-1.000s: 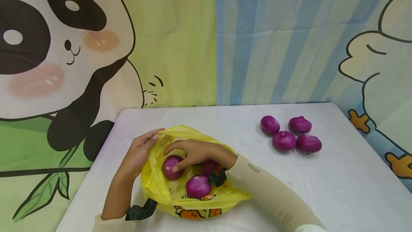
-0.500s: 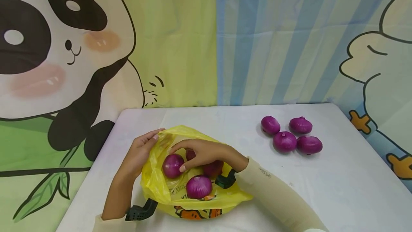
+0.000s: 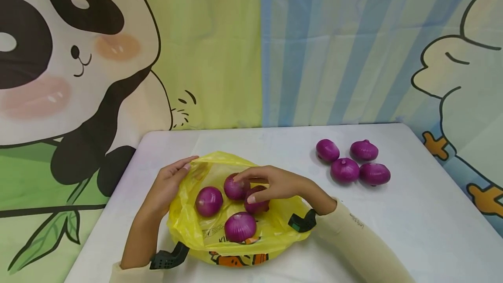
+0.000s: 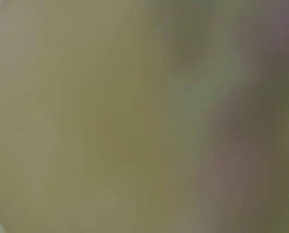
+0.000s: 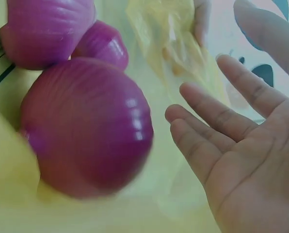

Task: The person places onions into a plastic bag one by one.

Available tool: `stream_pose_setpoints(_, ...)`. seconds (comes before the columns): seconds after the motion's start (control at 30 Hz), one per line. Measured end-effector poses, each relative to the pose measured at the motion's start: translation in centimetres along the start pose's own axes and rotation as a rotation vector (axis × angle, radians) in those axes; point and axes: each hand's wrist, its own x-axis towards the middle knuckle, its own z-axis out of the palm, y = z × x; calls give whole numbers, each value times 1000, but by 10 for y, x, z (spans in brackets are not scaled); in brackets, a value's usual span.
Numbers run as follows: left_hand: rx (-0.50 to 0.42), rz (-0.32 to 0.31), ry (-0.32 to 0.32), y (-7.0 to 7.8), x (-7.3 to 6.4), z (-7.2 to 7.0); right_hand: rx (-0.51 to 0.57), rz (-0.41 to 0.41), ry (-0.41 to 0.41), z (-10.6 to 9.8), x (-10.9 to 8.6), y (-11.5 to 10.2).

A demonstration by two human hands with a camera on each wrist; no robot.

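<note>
Several red onions (image 3: 209, 201) lie inside a yellow plastic bag (image 3: 280, 240) whose mouth is spread wide. My left hand (image 3: 167, 189) pinches the bag's far left rim between thumb and fingers. Over the right part of the opening, my right hand (image 3: 280, 182) is held with fingers extended, holding nothing. In the right wrist view its palm and spread fingers face a large onion (image 5: 88, 126), with a gap between them. From the head, that hand covers part of two onions. The left wrist view is a yellowish blur.
Several more red onions (image 3: 345, 170) sit grouped on the white table (image 3: 393, 217) at the back right. A cartoon-printed curtain (image 3: 220, 56) stands behind the table. Each wrist carries a black device (image 3: 170, 257).
My right hand has drawn back to the right, away from the left onion, uncovering onions in the bag's middle. My left hand keeps its hold on the rim. The view has shifted slightly.
</note>
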Motion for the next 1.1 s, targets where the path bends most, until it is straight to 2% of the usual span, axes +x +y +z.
stream_pose_setpoints(0.13,-8,-1,-1,0,0,0,26,-25,47,-5,-21,2)
stream_pose_setpoints(0.33,-3,-2,-2,-1,0,1,9,-9,144,-7,-49,5)
stream_pose_setpoints(0.63,-5,-5,-4,-1,0,2,-24,-28,401,-9,-78,18)
stream_pose_setpoints(0.8,2,-4,7,-2,0,1,-49,9,552,-10,-92,28)
stream_pose_setpoints(1.0,12,-4,12,0,0,1,-96,64,651,-16,-112,36)
stream_pose_setpoints(1.1,9,-2,12,0,0,1,-148,111,695,-17,-121,30)
